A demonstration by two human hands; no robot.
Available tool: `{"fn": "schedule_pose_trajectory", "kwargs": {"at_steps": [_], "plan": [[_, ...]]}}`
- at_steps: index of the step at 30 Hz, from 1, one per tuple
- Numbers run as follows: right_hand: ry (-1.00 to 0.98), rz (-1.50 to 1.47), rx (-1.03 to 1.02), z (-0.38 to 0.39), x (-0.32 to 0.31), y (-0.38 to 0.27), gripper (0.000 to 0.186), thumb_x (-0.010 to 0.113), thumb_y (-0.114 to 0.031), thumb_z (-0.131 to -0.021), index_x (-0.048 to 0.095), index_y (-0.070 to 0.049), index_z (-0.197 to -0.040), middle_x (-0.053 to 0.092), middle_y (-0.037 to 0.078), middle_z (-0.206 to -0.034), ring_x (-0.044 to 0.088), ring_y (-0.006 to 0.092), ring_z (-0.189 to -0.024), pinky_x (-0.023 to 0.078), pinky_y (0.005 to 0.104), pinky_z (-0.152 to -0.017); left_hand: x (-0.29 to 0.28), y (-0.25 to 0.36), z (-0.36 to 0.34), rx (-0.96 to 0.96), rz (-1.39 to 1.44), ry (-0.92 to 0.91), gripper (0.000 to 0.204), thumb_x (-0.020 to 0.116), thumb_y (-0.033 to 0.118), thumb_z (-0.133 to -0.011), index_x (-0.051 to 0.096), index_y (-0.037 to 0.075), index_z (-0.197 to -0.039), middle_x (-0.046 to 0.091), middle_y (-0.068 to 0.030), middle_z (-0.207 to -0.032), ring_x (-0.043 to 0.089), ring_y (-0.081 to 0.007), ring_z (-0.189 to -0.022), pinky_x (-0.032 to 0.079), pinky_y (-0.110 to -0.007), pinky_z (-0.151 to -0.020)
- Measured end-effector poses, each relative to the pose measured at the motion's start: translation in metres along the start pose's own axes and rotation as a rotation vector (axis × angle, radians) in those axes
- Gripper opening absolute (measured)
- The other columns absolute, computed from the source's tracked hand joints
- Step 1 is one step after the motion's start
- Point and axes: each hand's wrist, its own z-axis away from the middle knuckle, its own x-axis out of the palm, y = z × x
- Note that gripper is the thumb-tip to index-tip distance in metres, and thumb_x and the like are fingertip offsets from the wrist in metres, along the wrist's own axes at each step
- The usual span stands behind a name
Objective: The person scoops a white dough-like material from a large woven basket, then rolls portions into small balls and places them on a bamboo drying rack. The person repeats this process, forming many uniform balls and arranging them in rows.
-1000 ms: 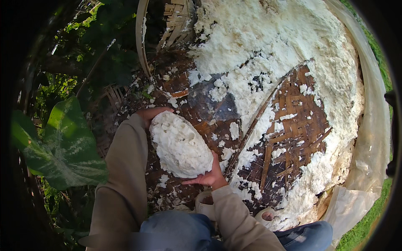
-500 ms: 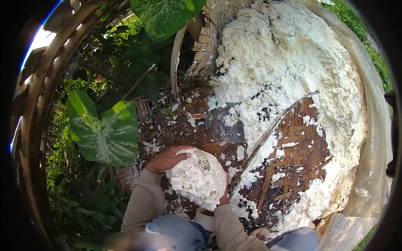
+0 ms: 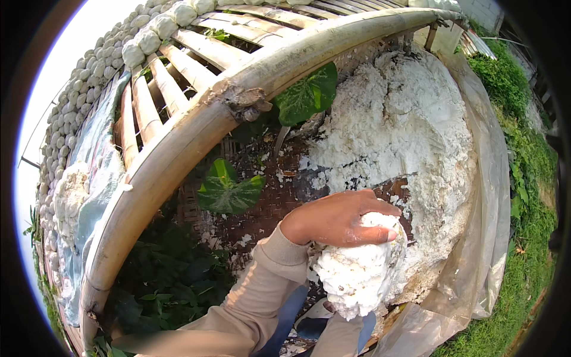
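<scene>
A big lump of white, crumbly pulp [image 3: 352,276] is held up in front of me. My left hand [image 3: 339,217] is closed over its top, thumb and fingers gripping the upper right part. My right sleeve [image 3: 338,338] reaches up under the lump, which hides that hand and its fingers. Beyond lies a large heap of the same white pulp [image 3: 398,113], spread over a dark brown woven bamboo mat [image 3: 244,223] strewn with crumbs.
A thick bamboo pole [image 3: 172,160] curves across the left and top. Past it are a slatted bamboo rack [image 3: 190,68], many pale round balls [image 3: 98,71] and a bluish cloth [image 3: 101,202]. Broad green leaves [image 3: 229,187] poke up by the mat. Clear plastic sheeting [image 3: 485,244] edges the heap.
The view has swung left and up, bringing the pole, rack and balls into sight. The lump has risen closer to me, and my left hand has shifted from its side to its top.
</scene>
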Motion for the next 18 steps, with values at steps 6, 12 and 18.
{"fn": "schedule_pose_trajectory", "kwargs": {"at_steps": [6,12,18], "plan": [[-0.104,0.408,-0.184,0.125,0.154,-0.124,0.097,0.065,-0.057,-0.096,0.023,0.003,-0.160,0.044,0.023,-0.155,0.048,0.0345,-0.140,0.041,0.0472,-0.117,-0.083,0.220,0.034,0.155,-0.106,0.221,0.065,0.076,0.053,-0.091,0.068,0.003,-0.133,0.059,-0.0227,-0.124,0.058,-0.0388,-0.115,0.047,-0.043,-0.100],[-0.533,0.669,-0.483,0.158,0.403,-0.164,0.104,0.070,-0.055,-0.094,0.018,0.005,-0.161,0.041,0.025,-0.156,0.045,0.0345,-0.143,0.038,0.0465,-0.118,-0.207,0.379,0.201,0.059,-0.193,0.794,0.101,0.060,0.082,-0.084,0.059,-0.004,-0.137,0.060,-0.0243,-0.133,0.059,-0.0375,-0.123,0.049,-0.048,-0.105],[-0.720,0.629,-0.448,0.168,0.562,-0.102,0.111,0.076,-0.053,-0.093,0.012,0.006,-0.162,0.038,0.026,-0.157,0.042,0.0345,-0.145,0.036,0.0458,-0.119,-0.321,0.425,0.411,-0.545,-0.498,1.094,0.080,0.067,0.063,-0.094,0.056,0.006,-0.148,0.059,-0.0194,-0.144,0.062,-0.0300,-0.128,0.052,-0.044,-0.106]]}}
